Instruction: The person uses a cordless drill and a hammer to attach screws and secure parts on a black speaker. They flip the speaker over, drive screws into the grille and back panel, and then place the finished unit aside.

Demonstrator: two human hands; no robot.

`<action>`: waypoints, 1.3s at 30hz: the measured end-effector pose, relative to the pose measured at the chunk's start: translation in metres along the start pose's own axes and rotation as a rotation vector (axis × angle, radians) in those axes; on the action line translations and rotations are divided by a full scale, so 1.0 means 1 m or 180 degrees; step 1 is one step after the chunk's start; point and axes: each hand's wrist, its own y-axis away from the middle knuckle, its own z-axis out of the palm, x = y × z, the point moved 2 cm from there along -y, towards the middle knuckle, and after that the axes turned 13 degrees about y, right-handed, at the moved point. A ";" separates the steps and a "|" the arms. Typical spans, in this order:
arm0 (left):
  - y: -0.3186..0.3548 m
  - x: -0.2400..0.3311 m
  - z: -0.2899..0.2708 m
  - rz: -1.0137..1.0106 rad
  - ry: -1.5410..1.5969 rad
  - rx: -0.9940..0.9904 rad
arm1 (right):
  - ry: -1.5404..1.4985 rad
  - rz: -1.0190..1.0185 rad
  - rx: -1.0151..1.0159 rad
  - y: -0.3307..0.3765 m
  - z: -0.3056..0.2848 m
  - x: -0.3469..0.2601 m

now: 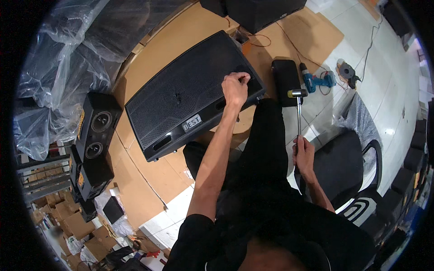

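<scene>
Speaker cabinet [181,97], big, black, mesh grille up, lies on cardboard sheet [153,176] on floor. Left hand [235,88] pinched shut at grille's right edge, fingertips on mesh. Right hand [304,153] fisted around hammer [298,108] handle, metal head up, clear of cabinet. Blue cordless drill [316,81] on floor tiles beyond hammer. Smaller twin-cone speakers [95,135] stand left of cabinet.

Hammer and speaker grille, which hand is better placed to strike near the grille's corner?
Right. The right hand grips the hammer by its handle, head up beside the speaker. The left hand is pinching the grille edge.
</scene>
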 end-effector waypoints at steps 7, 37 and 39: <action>-0.010 -0.004 0.018 -0.0256 -0.0414 -0.0212 | -0.0056 0.0205 0.0087 -0.014 -0.005 0.011; -0.066 -0.020 0.022 -0.1528 -0.1199 -0.0997 | 0.0100 -0.0195 -0.0026 -0.027 0.012 -0.023; -0.064 -0.027 0.022 -0.1012 -0.1694 -0.0795 | 0.0040 -0.0152 -0.0060 -0.022 0.014 -0.031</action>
